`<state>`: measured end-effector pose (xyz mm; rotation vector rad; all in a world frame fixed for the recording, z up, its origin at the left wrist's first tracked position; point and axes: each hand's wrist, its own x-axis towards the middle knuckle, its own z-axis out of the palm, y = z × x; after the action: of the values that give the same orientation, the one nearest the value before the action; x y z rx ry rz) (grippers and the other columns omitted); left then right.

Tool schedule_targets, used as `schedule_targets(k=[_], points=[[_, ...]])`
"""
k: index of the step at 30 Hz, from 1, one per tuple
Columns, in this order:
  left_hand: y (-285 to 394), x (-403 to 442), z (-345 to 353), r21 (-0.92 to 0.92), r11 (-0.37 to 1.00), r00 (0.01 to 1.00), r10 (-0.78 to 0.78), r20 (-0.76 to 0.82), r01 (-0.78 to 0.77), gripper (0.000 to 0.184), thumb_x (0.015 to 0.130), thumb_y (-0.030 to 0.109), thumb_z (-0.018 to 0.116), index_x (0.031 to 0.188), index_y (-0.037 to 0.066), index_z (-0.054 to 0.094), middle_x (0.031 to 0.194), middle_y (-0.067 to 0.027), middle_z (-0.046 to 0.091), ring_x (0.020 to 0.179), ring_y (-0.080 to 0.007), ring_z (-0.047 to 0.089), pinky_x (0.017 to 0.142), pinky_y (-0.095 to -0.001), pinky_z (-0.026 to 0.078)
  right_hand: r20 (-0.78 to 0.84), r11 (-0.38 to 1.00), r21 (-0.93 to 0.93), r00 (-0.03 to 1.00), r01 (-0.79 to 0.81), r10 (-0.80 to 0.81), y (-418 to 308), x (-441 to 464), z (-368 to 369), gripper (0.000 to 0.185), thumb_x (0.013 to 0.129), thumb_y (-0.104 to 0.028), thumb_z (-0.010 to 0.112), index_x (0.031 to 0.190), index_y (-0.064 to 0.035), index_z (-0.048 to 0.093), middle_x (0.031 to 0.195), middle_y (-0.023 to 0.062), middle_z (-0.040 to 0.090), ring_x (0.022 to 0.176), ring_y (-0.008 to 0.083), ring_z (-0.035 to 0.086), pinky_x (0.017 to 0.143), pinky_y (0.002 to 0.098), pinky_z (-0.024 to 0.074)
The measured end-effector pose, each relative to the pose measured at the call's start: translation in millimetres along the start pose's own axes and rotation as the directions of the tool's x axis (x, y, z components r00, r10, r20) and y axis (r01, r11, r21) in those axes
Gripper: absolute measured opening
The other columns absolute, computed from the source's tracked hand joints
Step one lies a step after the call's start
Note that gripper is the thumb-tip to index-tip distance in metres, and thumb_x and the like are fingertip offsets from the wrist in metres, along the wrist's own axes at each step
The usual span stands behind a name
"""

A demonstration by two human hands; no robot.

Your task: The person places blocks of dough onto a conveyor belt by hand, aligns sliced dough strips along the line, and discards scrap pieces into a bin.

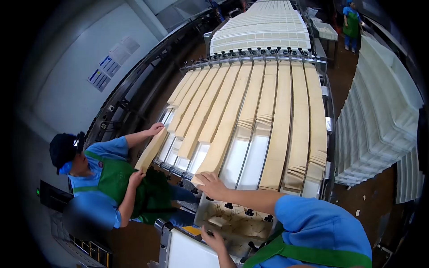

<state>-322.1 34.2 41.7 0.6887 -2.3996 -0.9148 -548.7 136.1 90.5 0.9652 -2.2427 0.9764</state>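
My right hand point(212, 185) reaches across from the right. Its fingers curl over the near end of a long beige block point(222, 149), one of several side by side on the conveyor. My left hand point(215, 241) is lower down, beside a metal bin point(239, 223) with beige scraps in it. Its fingers are partly apart around a small dark spot that I cannot make out. Thin layers fan out at the near ends of some blocks point(295, 174). To the left, a co-worker point(105, 174) in a green apron holds a shorter beige strip point(152, 149) in both hands.
A bar with black knobs point(254, 56) crosses the conveyor, with rows of white pieces point(261, 38) behind it. Stacked white trays point(375, 120) stand on the right. A white belt point(190, 250) is at the bottom. Another person point(352, 24) stands far back right.
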Motion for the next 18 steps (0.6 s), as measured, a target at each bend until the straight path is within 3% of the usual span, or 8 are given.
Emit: schedule_targets(k=[3,7,9,10,11,14,15,18], points=[[-38.9,-65.6,-18.7,-0.142,0.962,0.972,-0.234,0.025,0.235,0.048,0.076,0.009,0.058,0.123,-0.001,0.051,0.122,-0.0205,0.052,0.117,-0.0369,0.046,0.1,-0.0496,0.033,-0.012,0.999,0.037,1.0,-0.015,0.015,4.1,-2.2,11.6,0.018,0.074,-0.017,0.067,0.092,-0.0154,0.069,0.132,0.0105,0.047,0.125,0.0293,0.039,0.103,0.0456,0.0271],[-190.1,-157.4,-23.0,0.489,0.871,0.994,-0.084,0.073,0.038,0.05,0.083,0.04,0.058,0.124,0.013,0.052,0.129,-0.0106,0.05,0.125,-0.0348,0.041,0.094,-0.0692,0.028,-0.005,0.999,0.032,0.999,-0.042,0.042,3.2,-4.9,16.0,0.017,0.075,-0.017,0.066,0.091,-0.018,0.07,0.131,0.0086,0.048,0.124,0.029,0.039,0.103,0.0467,0.0252],[-116.0,-162.1,-37.5,0.668,0.737,0.954,-0.262,0.149,0.098,0.046,0.083,0.037,0.057,0.123,0.013,0.052,0.128,-0.0124,0.051,0.123,-0.0346,0.042,0.093,-0.0652,0.031,-0.011,0.999,0.019,0.999,-0.037,0.037,5.7,-6.4,20.0,0.017,0.075,-0.017,0.066,0.091,-0.0179,0.07,0.131,0.0086,0.048,0.124,0.029,0.039,0.103,0.0467,0.025],[-76.9,-165.0,-44.2,0.821,0.56,0.879,-0.442,0.18,0.113,0.043,0.084,0.034,0.056,0.122,0.012,0.053,0.127,-0.0143,0.051,0.122,-0.0343,0.043,0.092,-0.0612,0.034,-0.019,0.999,0.01,0.999,-0.033,0.034,4.6,-6.2,21.4,0.016,0.075,-0.016,0.066,0.091,-0.0177,0.069,0.131,0.0086,0.047,0.124,0.0291,0.039,0.103,0.0468,0.0248],[-105.1,-194.0,-36.9,0.82,0.573,0.996,-0.08,0.042,0.012,0.043,0.085,0.036,0.054,0.122,0.013,0.053,0.128,-0.0144,0.051,0.123,-0.0334,0.043,0.093,-0.0595,0.034,0.017,0.998,0.037,0.999,-0.044,0.043,3.8,-5.5,18.5,0.017,0.075,-0.015,0.066,0.092,-0.0175,0.068,0.132,0.0098,0.046,0.125,0.0304,0.038,0.103,0.0484,0.0241],[-102.6,-186.8,-43.7,0.521,0.851,0.985,-0.136,0.103,0.063,0.048,0.084,0.042,0.054,0.124,0.015,0.052,0.132,-0.0102,0.049,0.127,-0.032,0.04,0.095,-0.0665,0.029,0.031,0.996,0.061,0.998,-0.064,0.063,5.3,-6.2,23.4,0.016,0.078,-0.016,0.064,0.094,-0.0175,0.067,0.133,0.0105,0.044,0.127,0.0319,0.035,0.103,0.0524,0.0231],[-95.1,-188.0,-43.1,0.521,0.849,0.984,-0.158,0.081,0.093,0.048,0.084,0.042,0.054,0.124,0.015,0.052,0.132,-0.0102,0.049,0.127,-0.032,0.04,0.095,-0.0665,0.029,0.048,0.998,0.017,0.997,-0.063,0.062,6.5,-7.4,26.4,0.016,0.08,-0.016,0.063,0.095,-0.018,0.067,0.136,0.0101,0.042,0.128,0.0315,0.035,0.102,0.0539,0.023],[-52.8,-183.0,-33.2,0.437,0.894,0.974,-0.001,-0.226,0.102,0.032,0.073,0.019,0.062,0.104,0.011,0.063,0.114,-0.0102,0.059,0.116,-0.0292,0.048,0.095,-0.0562,0.026,0.078,0.996,-0.038,0.994,-0.078,0.081,10.4,-8.6,32.1,0.017,0.079,-0.018,0.063,0.096,-0.0172,0.066,0.136,0.0123,0.044,0.127,0.0316,0.036,0.103,0.0551,0.0218]])
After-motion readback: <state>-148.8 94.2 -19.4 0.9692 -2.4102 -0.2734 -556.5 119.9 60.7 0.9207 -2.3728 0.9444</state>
